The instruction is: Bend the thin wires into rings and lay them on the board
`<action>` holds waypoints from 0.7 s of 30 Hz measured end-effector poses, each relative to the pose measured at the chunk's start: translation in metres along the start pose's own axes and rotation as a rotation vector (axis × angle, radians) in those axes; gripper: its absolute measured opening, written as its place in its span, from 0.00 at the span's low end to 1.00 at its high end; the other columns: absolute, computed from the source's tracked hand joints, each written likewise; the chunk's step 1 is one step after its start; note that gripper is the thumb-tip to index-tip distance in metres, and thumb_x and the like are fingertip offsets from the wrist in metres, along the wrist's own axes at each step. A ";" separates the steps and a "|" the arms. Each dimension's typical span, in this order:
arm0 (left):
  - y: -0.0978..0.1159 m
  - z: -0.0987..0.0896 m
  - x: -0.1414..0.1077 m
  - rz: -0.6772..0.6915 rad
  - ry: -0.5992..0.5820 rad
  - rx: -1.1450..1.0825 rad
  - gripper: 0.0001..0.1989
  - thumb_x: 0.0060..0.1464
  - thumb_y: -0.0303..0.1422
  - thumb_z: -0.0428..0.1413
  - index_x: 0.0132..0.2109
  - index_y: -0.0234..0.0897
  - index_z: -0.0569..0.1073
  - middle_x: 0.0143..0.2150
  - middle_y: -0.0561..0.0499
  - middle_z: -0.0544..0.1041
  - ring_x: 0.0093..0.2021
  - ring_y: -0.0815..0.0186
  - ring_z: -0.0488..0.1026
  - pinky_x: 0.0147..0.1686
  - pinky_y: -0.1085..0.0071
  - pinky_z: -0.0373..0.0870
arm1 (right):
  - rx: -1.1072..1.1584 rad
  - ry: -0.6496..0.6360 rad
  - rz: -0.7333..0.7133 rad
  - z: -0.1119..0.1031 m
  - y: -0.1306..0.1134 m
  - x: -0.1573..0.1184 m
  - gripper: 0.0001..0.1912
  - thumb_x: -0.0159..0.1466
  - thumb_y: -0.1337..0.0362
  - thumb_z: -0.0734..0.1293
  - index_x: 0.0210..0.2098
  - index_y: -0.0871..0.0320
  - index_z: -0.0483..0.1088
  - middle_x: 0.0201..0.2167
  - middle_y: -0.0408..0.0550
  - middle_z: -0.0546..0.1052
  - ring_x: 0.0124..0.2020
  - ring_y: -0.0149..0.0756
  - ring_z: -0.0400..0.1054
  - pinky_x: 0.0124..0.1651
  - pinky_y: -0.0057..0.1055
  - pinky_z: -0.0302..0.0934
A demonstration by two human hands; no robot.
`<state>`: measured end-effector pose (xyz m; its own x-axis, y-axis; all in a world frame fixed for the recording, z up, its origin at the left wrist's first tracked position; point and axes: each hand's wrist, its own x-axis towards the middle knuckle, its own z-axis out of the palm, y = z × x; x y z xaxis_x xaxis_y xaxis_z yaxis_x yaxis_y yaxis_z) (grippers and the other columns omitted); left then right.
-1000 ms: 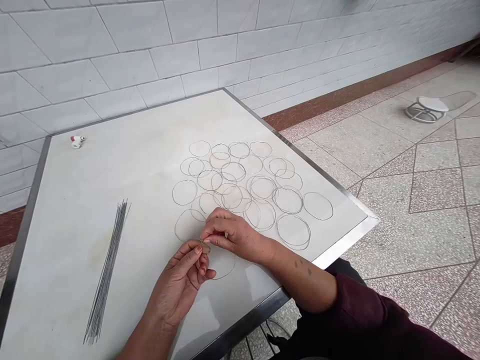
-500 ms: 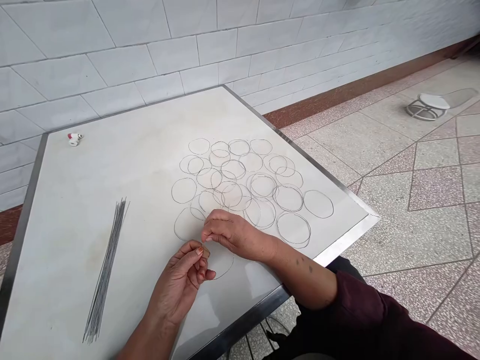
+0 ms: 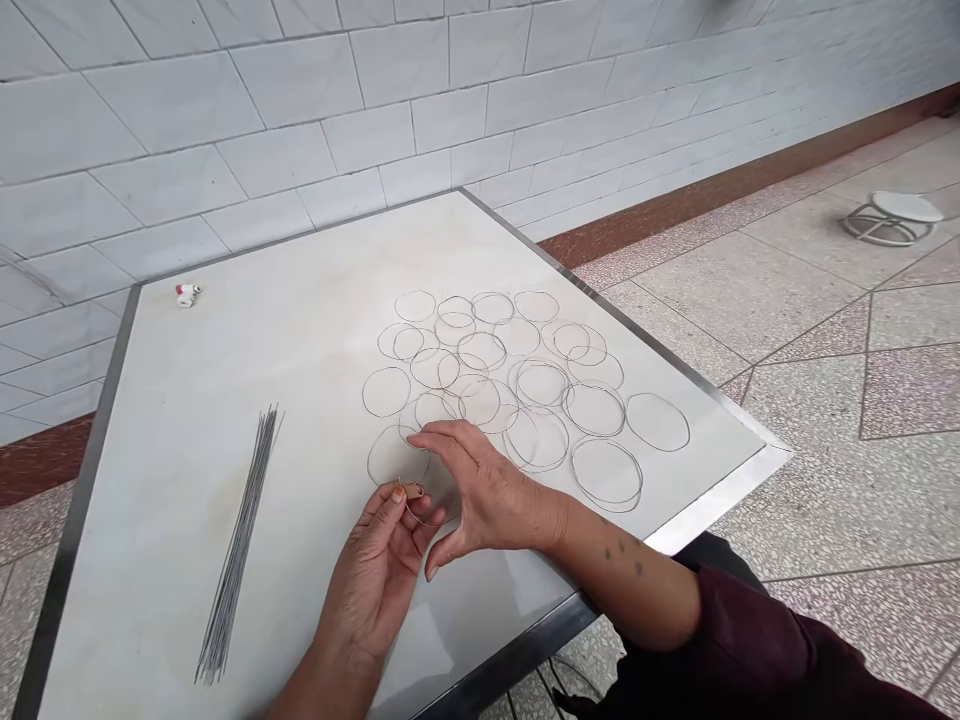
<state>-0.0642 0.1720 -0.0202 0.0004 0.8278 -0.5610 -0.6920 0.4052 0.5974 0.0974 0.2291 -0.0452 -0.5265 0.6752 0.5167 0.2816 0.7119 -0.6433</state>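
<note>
My left hand pinches a thin wire between thumb and forefinger. The wire curves like a ring, and part of it is hidden by my fingers. A small tan wrap or strip shows at the forefinger's tip. My right hand is open just to the right, thumb and fingers spread wide with nothing gripped. Many thin wire rings lie flat and overlapping on the table beyond my hands. Left of them rests a bundle of straight grey wires.
The white table has a metal edge and stands against a tiled wall. A small red-and-white object sits at its far left corner. Off to the right, a round stool stands on the floor.
My right hand has let go near the left fingertips and spread its fingers, moving slightly right and down. The left hand keeps its pinch. The whole view has shifted a little.
</note>
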 end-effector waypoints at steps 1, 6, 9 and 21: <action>0.000 0.000 0.000 -0.001 0.006 -0.002 0.08 0.47 0.29 0.68 0.34 0.37 0.77 0.35 0.52 0.76 0.37 0.68 0.74 0.40 0.70 0.76 | -0.031 0.003 -0.010 0.001 0.000 0.000 0.54 0.47 0.43 0.77 0.64 0.59 0.53 0.57 0.63 0.64 0.57 0.53 0.60 0.60 0.52 0.57; -0.001 0.001 -0.001 0.013 -0.016 0.039 0.09 0.44 0.29 0.69 0.31 0.35 0.77 0.33 0.52 0.75 0.32 0.70 0.72 0.36 0.73 0.76 | -0.070 0.005 -0.010 0.001 -0.001 0.001 0.42 0.54 0.50 0.75 0.62 0.57 0.56 0.55 0.60 0.67 0.55 0.49 0.62 0.58 0.51 0.59; 0.000 0.001 -0.001 0.015 -0.026 0.034 0.09 0.43 0.29 0.70 0.31 0.35 0.77 0.34 0.53 0.75 0.31 0.72 0.72 0.37 0.73 0.76 | -0.067 0.003 -0.020 0.001 -0.002 0.001 0.44 0.53 0.49 0.75 0.62 0.58 0.56 0.55 0.60 0.67 0.55 0.50 0.63 0.58 0.50 0.59; 0.003 -0.001 0.000 0.035 -0.008 -0.005 0.09 0.40 0.28 0.70 0.28 0.35 0.77 0.36 0.52 0.76 0.29 0.72 0.72 0.34 0.75 0.75 | -0.064 -0.017 -0.023 -0.002 -0.002 0.002 0.44 0.54 0.48 0.76 0.62 0.59 0.56 0.54 0.60 0.68 0.54 0.49 0.64 0.58 0.49 0.61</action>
<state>-0.0664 0.1723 -0.0189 -0.0182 0.8446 -0.5352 -0.6955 0.3738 0.6136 0.0973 0.2293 -0.0416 -0.5471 0.6554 0.5207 0.3196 0.7385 -0.5937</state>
